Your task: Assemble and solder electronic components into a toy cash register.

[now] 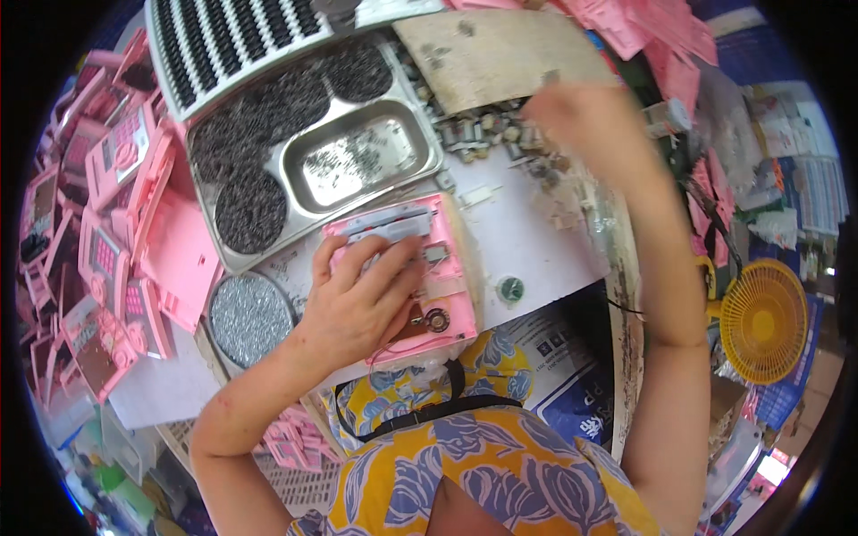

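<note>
My left hand [357,299] lies over an open pink plastic casing [458,313] on the table in front of me, its fingers bent and gripping it. Under the fingertips runs a grey plastic piece [393,223] along the casing's far side. Inside the casing a round metal-rimmed part [436,320] and thin wires show; my palm hides the rest. My right hand [567,116] is smeared by motion, beside a cardboard sheet [483,54] and a heap of small metal parts [487,132] like little motors. What its fingers hold, if anything, cannot be made out.
A metal tray [420,107] with black screws and a rack of black parts [232,36] stand beyond the casing. A round dish of silvery screws [250,317] is left of my forearm. Pink casings [116,241] pile up at left; a yellow basket-like fan [764,322] is at right.
</note>
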### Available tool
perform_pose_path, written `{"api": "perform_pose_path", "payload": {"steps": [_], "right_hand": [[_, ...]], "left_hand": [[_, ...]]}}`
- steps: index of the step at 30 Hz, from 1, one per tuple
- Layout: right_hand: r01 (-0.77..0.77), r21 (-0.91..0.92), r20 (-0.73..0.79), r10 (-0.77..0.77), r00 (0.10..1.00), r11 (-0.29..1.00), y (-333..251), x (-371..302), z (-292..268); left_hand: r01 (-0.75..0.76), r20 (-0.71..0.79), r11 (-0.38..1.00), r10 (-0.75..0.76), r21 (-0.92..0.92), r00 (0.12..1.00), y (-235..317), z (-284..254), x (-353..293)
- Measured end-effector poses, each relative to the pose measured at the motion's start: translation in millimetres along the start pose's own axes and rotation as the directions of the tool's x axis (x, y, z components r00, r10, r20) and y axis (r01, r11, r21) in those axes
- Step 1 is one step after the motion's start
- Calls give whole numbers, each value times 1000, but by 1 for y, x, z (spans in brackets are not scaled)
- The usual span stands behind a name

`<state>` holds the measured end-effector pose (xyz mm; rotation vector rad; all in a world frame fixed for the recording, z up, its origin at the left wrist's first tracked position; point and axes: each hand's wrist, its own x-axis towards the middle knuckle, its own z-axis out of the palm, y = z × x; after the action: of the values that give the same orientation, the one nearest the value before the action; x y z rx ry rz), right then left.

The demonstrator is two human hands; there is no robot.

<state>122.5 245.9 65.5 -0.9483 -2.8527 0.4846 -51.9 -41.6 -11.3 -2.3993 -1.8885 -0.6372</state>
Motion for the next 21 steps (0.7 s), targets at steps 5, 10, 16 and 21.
{"api": "perform_pose_path", "payload": {"steps": [5, 10, 16, 21], "right_hand": [[-347, -457, -338, 200, 919, 819, 341, 103, -58], [-295, -567, -228, 198, 953, 769, 401, 143, -14], [-274, -689, -99, 287, 953, 671, 381, 151, -21], [-116, -687, -390, -229, 892, 717, 348, 130, -68]], "left_hand": [[-190, 195, 982, 186, 4, 963, -12, -6, 12], [-157, 279, 987, 144, 26, 950, -16, -7, 3], [-152, 316, 986, 122, 70, 941, -19, -9, 3], [-70, 381, 995, 93, -73, 920, -18, -7, 1]]}}
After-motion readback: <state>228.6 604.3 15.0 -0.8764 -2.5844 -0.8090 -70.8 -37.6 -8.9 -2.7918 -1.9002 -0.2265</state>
